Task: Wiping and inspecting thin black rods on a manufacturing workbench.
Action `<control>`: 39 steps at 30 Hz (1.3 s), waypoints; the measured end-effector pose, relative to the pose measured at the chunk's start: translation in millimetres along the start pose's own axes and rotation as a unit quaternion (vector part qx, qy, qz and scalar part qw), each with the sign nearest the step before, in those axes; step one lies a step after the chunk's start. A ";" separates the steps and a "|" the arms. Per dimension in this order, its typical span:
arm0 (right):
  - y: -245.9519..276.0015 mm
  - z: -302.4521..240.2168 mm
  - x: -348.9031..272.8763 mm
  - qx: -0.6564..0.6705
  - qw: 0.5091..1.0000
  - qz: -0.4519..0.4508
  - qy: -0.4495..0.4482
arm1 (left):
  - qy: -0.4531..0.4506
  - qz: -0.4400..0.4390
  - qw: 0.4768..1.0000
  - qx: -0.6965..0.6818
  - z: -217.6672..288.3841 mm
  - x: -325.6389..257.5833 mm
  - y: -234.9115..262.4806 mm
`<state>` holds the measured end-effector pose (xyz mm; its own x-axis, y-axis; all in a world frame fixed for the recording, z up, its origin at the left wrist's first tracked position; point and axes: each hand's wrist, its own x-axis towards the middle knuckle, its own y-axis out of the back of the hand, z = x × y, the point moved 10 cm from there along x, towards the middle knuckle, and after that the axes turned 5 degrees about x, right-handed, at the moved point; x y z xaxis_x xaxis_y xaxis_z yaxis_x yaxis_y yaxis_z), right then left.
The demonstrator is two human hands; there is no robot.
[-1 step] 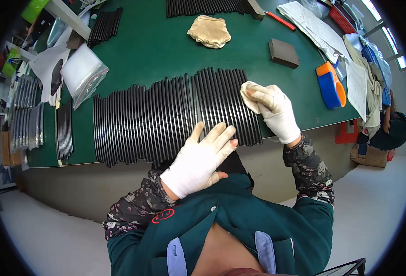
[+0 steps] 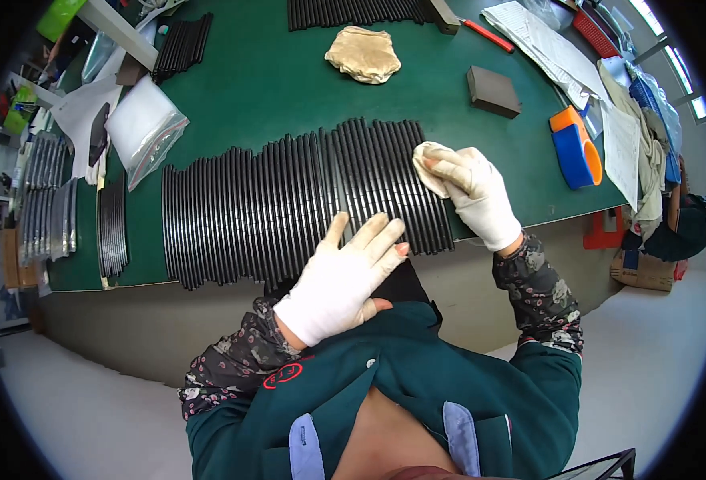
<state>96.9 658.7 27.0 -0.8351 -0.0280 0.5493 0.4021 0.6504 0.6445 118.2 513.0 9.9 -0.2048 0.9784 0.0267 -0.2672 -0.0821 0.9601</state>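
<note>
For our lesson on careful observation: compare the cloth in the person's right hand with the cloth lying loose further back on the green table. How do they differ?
The cloth in the right hand is whitish, bunched and pressed on the black strips; the loose cloth is tan, spread flatter and untouched on the bare green table. The held one shows smaller. Both are crumpled soft rags.

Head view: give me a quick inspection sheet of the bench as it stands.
Surface: green mat, mostly covered.
Job's things: row of black strips laid side by side; small cloth on them.
Clutter: tan rag, dark block, orange-blue tool, plastic bag, papers, more strips at left.
Grips: left hand gloved, flat on strips; right hand gloved, pressing the cloth.
Cables: nothing seen.
Surroundings: grey floor, cardboard box at right.
</note>
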 end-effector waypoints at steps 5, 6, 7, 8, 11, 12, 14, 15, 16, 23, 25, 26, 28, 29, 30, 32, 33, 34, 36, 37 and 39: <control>-5.0 1.8 0.8 0.031 0.999 -0.019 0.007 | 0.020 -0.002 1.000 0.021 -2.0 -5.8 1.3; -1.5 6.8 0.0 0.059 0.998 -0.005 -0.009 | 0.024 -0.007 0.999 0.020 0.6 -3.0 3.7; 3.3 20.7 -3.2 0.108 0.992 0.011 -0.069 | 0.028 -0.012 0.999 0.018 2.8 -0.4 4.2; 9.6 36.6 -8.6 0.152 0.978 0.054 -0.131 | -0.008 0.017 1.000 0.005 11.0 1.5 5.3; 23.2 64.6 -19.2 0.233 0.937 0.123 -0.228 | -0.113 0.005 0.994 -0.009 38.5 14.7 -5.9; 24.9 62.6 -17.7 0.202 0.950 0.110 -0.209 | -0.123 0.003 0.992 -0.018 41.8 20.2 -4.4; 26.4 60.6 -12.8 0.170 0.962 0.098 -0.191 | -0.117 0.021 0.993 0.004 29.4 30.0 10.7; 25.6 51.8 -6.7 0.159 0.971 0.081 -0.161 | -0.111 0.039 0.993 0.023 20.0 37.4 21.1; 24.5 43.0 -1.6 0.149 0.978 0.064 -0.132 | -0.094 0.073 0.992 0.037 4.5 44.5 32.4; 3.1 23.0 13.8 0.149 0.987 -0.019 -0.050 | -0.006 0.116 0.993 -0.021 -100.8 111.1 27.3; 2.2 29.3 6.9 0.185 0.978 -0.013 -0.094 | -0.052 0.095 0.993 0.052 -84.8 112.8 11.8; 3.8 22.5 8.1 0.185 0.980 -0.017 -0.074 | -0.072 0.110 0.988 0.083 -82.4 111.3 10.7; -0.9 8.7 10.3 0.157 0.986 -0.049 -0.038 | -0.071 0.091 0.989 0.093 -79.8 115.4 8.6; -6.7 5.1 5.3 0.119 0.991 -0.053 -0.034 | -0.070 0.076 0.989 0.109 -78.6 116.9 6.8; -12.4 2.3 5.0 0.134 0.987 -0.079 -0.030 | -0.067 0.077 0.989 0.105 -79.0 115.8 7.9; -21.0 -8.9 2.3 0.165 0.978 -0.129 -0.011 | -0.066 0.079 0.989 0.106 -80.8 114.3 6.9; -23.0 -17.8 -3.0 0.181 0.971 -0.153 0.005 | -0.066 0.082 0.989 0.108 -81.1 113.5 7.2; -27.6 -28.4 -12.1 0.243 0.953 -0.180 0.026 | -0.064 0.083 0.989 0.107 -81.4 113.5 7.3; -26.1 -47.6 -27.3 0.316 0.911 -0.264 -0.007 | -0.068 0.080 0.989 0.103 -79.0 115.2 4.5; -26.1 -54.4 -31.6 0.305 0.900 -0.311 -0.015 | -0.063 0.081 0.989 0.106 -80.8 113.5 5.3; -30.5 -53.9 -29.6 0.307 0.882 -0.357 -0.005 | -0.068 0.090 0.988 0.106 -79.4 111.3 5.9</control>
<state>129.6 598.8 19.7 -0.7978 -0.5921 0.1137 -0.5044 0.7588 0.4121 19.1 606.4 -3.5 -0.0983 0.9692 0.2256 -0.0326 -0.2297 0.9727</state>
